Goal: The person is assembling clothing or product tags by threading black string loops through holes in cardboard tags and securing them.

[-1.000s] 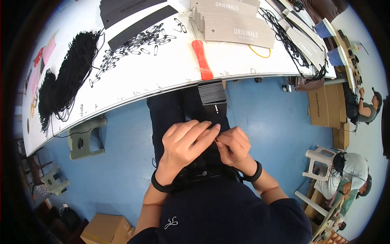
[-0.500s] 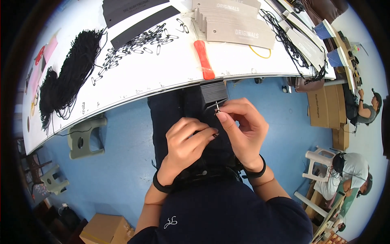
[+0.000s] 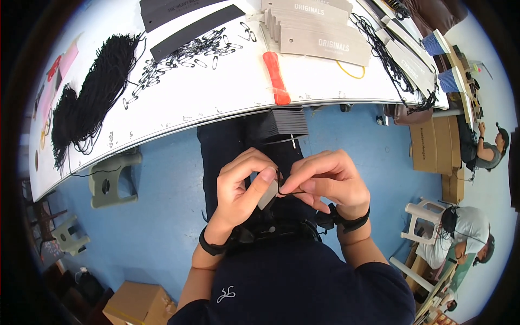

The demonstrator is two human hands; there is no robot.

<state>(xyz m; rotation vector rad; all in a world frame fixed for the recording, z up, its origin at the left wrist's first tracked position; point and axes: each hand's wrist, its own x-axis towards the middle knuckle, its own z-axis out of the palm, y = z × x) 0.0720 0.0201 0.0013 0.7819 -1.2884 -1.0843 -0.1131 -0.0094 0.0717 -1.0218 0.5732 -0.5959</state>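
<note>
Above my lap, my left hand pinches a small grey card and a black cord between thumb and fingers. Close against it, the fingertips of my right hand are closed on the same black cord, drawn out to the right. Part of the card is hidden by my left fingers. Just beyond both hands, a stack of dark hang tags rests at the table edge over my legs. A thin white-tipped piece sticks out from its near side.
On the white table lie a bundle of black cords, scattered black safety pins, a red-handled tool and stacked grey tags. Stools and cardboard boxes stand on the floor. Two people sit at the right.
Both hands have come nearer my body, away from the tag stack. My left hand now shows a grey card; my right hand has left the white-tipped piece and grips a cord.
</note>
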